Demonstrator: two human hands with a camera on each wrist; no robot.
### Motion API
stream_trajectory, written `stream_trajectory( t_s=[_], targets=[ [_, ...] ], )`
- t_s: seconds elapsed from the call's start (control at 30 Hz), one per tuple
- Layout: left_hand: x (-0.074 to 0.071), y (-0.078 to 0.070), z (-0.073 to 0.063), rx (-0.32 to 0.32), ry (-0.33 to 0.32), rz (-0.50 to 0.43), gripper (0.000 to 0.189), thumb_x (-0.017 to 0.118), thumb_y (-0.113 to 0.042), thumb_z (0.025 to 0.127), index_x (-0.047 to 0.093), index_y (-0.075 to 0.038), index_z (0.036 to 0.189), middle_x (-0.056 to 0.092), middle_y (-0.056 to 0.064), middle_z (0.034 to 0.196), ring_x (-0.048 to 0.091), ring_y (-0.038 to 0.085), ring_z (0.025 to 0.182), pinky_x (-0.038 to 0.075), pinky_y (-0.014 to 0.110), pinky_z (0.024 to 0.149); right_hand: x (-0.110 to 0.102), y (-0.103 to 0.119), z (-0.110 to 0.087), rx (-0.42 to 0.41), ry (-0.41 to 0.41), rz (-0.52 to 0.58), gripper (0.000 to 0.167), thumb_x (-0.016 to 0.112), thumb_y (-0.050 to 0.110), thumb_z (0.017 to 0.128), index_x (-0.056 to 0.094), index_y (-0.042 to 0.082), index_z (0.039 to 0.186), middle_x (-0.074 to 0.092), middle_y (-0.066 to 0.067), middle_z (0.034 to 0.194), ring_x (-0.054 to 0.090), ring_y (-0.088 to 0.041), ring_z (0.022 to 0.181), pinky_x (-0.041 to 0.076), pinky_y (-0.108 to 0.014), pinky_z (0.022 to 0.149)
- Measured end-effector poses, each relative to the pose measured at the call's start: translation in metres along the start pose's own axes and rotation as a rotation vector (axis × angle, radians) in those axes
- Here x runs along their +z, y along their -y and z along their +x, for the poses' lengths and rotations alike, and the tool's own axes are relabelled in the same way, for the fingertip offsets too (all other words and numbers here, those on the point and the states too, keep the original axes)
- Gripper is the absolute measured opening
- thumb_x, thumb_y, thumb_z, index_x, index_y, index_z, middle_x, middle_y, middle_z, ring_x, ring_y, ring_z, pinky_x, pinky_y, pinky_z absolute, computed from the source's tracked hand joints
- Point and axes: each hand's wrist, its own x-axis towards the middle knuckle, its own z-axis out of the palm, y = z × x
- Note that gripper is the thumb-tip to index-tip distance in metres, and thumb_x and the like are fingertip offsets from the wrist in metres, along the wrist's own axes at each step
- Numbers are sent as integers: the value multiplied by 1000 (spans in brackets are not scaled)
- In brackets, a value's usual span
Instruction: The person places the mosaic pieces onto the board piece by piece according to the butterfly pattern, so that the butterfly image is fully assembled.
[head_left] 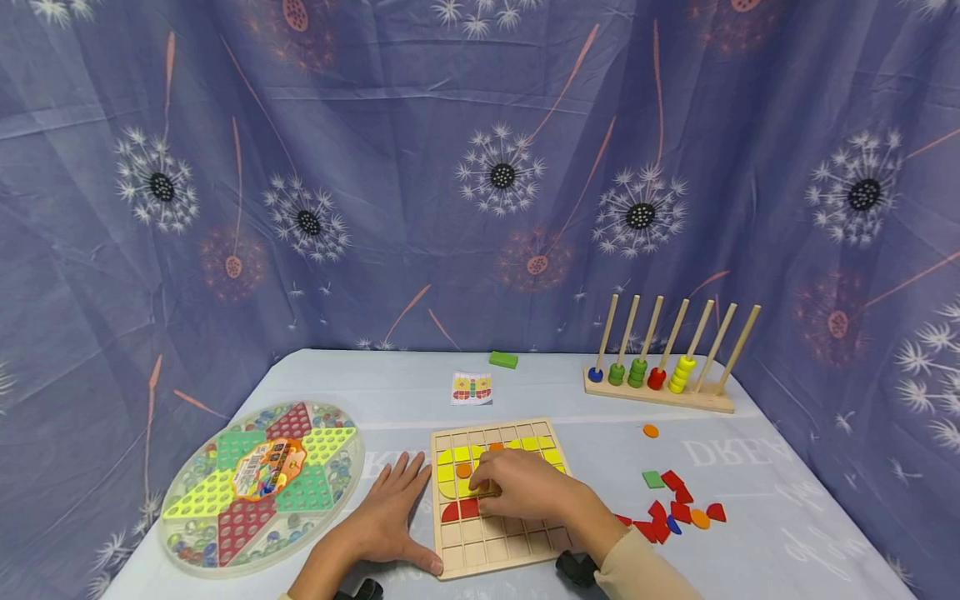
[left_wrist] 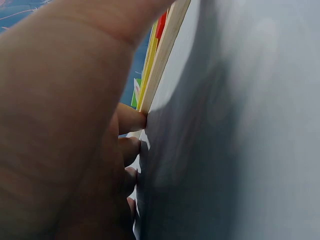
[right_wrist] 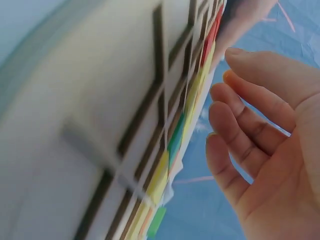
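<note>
A wooden grid board point(head_left: 480, 552) lies on the table between the hands. Yellow pieces point(head_left: 446, 472), an orange disc point(head_left: 464, 471) and red pieces point(head_left: 460, 510) fill some of its squares. My left hand point(head_left: 386, 518) rests spread on the cloth, its thumb by the board's lower left corner; the left wrist view shows fingers beside the wooden edge point(left_wrist: 162, 55). Over the board's middle hovers my right hand point(head_left: 525, 487), beside the red pieces. In the right wrist view its fingers point(right_wrist: 237, 120) bend loosely, with nothing visible between them. That hand hides the board's centre in the head view.
Loose red pieces point(head_left: 681, 512), orange discs point(head_left: 700, 519) and a green square point(head_left: 653, 479) lie right of the board. A peg stand with coloured beads point(head_left: 658, 392) stands back right. A picture card point(head_left: 472, 388) and green block point(head_left: 503, 360) lie behind. A round marble game point(head_left: 315, 533) occupies the left.
</note>
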Motion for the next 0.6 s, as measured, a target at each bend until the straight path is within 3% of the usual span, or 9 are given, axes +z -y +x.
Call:
stream_trajectory(
  t_s=[0.37,0.6],
  targets=[
    [-1,-1,0,-6,0,-25,137,71,-84,47,28,-6,152,16,15,158,5,37,144,4,58,113,-17,-43,-39,30,-81,171,15,69,21,89,73,21,104,63,15,94,56,-2,78,49,-23,69],
    [-1,0,0,-13,7,-8,137,70,-85,47,28,-7,152,16,13,158,4,36,144,4,57,114,-27,-68,-63,128,-94,238,18,70,17,89,72,20,107,64,13,93,55,-5,76,50,-24,64]
  ],
)
